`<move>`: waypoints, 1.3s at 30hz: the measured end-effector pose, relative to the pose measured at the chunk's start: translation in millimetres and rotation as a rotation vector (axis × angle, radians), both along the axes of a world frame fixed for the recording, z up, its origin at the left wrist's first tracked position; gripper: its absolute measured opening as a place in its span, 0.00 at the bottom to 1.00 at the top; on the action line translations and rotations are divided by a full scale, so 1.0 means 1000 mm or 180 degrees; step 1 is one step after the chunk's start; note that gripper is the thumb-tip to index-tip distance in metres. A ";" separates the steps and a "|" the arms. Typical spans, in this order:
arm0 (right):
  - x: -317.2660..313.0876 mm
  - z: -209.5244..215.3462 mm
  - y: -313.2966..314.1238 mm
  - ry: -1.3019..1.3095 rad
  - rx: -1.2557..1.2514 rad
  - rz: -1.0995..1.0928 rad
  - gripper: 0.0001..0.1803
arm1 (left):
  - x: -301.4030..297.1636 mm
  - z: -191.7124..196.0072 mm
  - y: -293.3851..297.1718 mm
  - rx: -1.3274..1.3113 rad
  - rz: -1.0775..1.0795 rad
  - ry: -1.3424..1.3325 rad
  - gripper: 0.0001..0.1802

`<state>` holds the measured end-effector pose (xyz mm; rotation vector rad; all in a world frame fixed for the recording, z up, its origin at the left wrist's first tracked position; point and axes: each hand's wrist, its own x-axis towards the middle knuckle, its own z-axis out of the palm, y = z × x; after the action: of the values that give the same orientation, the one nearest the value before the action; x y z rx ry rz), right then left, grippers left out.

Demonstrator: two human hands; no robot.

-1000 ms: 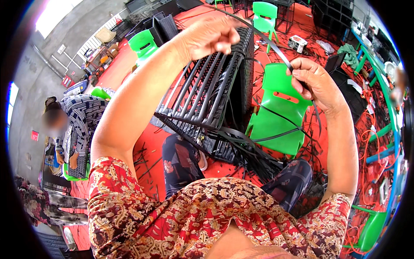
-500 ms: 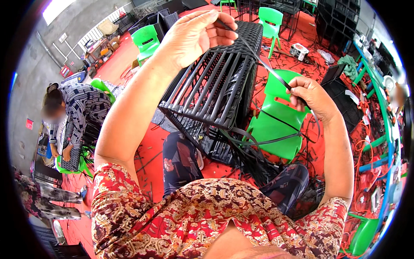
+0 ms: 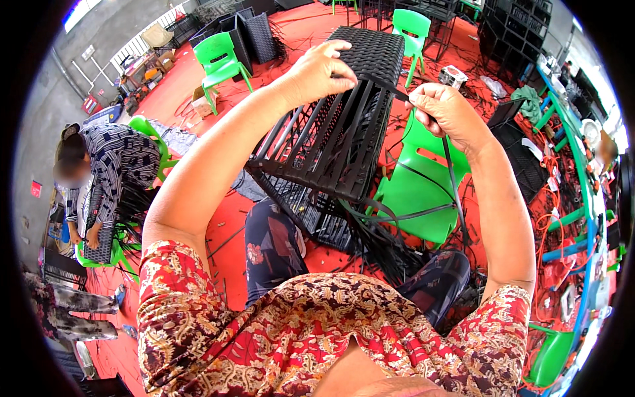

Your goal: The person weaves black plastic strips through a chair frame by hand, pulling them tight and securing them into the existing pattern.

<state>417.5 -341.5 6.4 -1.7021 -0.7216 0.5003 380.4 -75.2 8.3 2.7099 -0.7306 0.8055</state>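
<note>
Apparently you're weaving: your right hand (image 3: 450,114) pinches a flat black strip (image 3: 399,93), your left hand (image 3: 316,74) loosely spread, seemingly empty, by the wicker frame (image 3: 374,49); next likely calls for pulling the strip taut.

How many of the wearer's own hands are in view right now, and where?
2: the left hand, its fingers parted, beside the black woven frame; the right hand, farther right, pinching a black strip. Neither is hidden.

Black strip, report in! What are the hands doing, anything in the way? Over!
Right hand pinching black strip. Left hand open near woven black frame. Possibly in the way: loose strips near green chair.
</note>
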 end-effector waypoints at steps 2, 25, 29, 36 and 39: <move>0.003 -0.001 0.000 -0.0123 -0.0156 -0.0050 0.10 | 0.002 -0.009 -0.002 0.0073 0.0008 0.0377 0.11; 0.017 0.018 -0.010 -0.0348 -0.0518 -0.0303 0.10 | 0.007 -0.023 -0.016 -0.0241 0.0004 0.1026 0.16; 0.025 0.018 -0.013 -0.0221 -0.0269 -0.0319 0.10 | 0.002 -0.020 -0.014 -0.0855 -0.0297 0.1059 0.13; 0.026 0.022 -0.006 -0.0233 -0.0141 -0.0394 0.11 | 0.006 -0.019 -0.007 -0.1503 -0.0236 0.1003 0.09; 0.031 0.020 -0.004 -0.0204 -0.0146 -0.0245 0.12 | 0.005 -0.022 -0.007 -0.1523 -0.0108 0.0849 0.09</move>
<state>448.8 -345.4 26.2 -1.7885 -0.6922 0.4132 385.8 -81.8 -13.5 2.3021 -0.4519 0.5134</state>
